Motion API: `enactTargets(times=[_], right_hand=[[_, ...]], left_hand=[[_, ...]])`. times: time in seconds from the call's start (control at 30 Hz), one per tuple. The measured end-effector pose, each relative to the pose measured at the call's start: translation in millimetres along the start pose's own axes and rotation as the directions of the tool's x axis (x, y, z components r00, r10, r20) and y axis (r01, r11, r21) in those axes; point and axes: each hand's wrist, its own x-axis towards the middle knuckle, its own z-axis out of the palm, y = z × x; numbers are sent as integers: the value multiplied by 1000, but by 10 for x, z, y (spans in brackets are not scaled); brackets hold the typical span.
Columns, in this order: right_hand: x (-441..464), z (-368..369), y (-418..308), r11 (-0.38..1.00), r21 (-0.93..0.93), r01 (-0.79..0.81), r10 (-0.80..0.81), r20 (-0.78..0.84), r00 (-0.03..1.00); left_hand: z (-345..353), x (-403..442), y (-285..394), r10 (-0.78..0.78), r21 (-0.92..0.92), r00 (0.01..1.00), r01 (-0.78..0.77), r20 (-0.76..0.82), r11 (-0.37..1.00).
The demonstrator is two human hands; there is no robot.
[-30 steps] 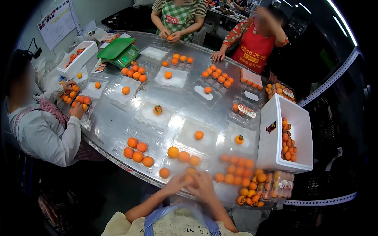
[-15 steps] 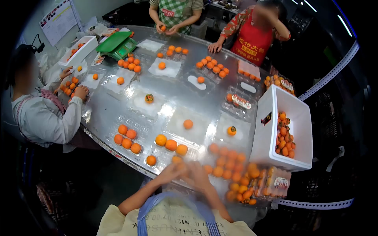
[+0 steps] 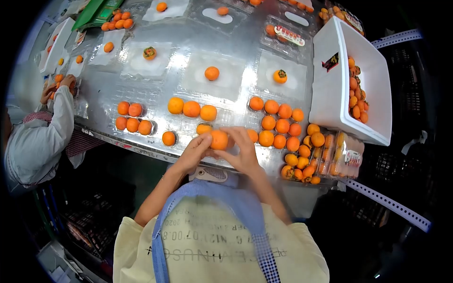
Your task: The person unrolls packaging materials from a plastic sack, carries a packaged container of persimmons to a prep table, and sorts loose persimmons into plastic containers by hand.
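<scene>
A round orange persimmon (image 3: 219, 140) is between my two hands at the table's near edge. The fingertips of my left hand (image 3: 194, 152) press its left side, and my right hand (image 3: 243, 150) curls around its right side. Just behind it, another persimmon (image 3: 204, 129) sits in a clear plastic tray with a row of persimmons (image 3: 191, 109) at its back. A single persimmon (image 3: 169, 138) lies left of my left hand. To the right of my right hand, several rows of persimmons (image 3: 282, 126) fill another clear tray.
A white foam box (image 3: 325, 104) with persimmons stands at the right. Loose persimmons (image 3: 297, 162) and packed clear boxes (image 3: 347, 155) lie before it. Farther back are trays with white liners (image 3: 198, 89), and a green scale (image 3: 89, 14). A co-worker's sleeve (image 3: 59, 115) reaches in at left.
My view has tilted down, so the far co-workers have left the frame. My hands have parted slightly, and the persimmon between them now shows clearly.
</scene>
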Motion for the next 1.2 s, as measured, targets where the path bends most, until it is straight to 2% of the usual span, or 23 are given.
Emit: enactTargets(times=[0.1,0.23,0.43,0.5,0.63,0.93,1.03,1.13,1.2], right_hand=[[12,15,9,999,-15,43,-44,-38,998],[5,45,33,998,-20,60,-61,-68,996],[4,37,-20,983,170,-72,83,-60,995],[-28,60,27,945,288,-153,176,-54,983],[4,87,27,860,440,-259,307,-38,951],[-3,56,4,802,557,-216,262,-4,965],[-57,61,63,740,613,-276,315,45,948],[-29,66,-35,695,666,-271,338,30,941],[-39,86,-17,704,658,-268,339,20,941]], left_hand=[[63,33,122,15,-103,1000,-13,19,995],[-19,50,77,72,-70,997,-71,16,995],[-37,28,126,121,-113,990,-112,72,987],[-15,20,136,137,-106,984,-125,115,986],[-60,31,148,134,12,976,-138,172,990],[-63,-14,151,167,-8,968,-168,186,986],[-80,-32,179,162,-20,966,-161,204,987],[-46,-15,187,286,20,938,-295,194,955],[-54,-9,190,259,11,949,-265,181,964]])
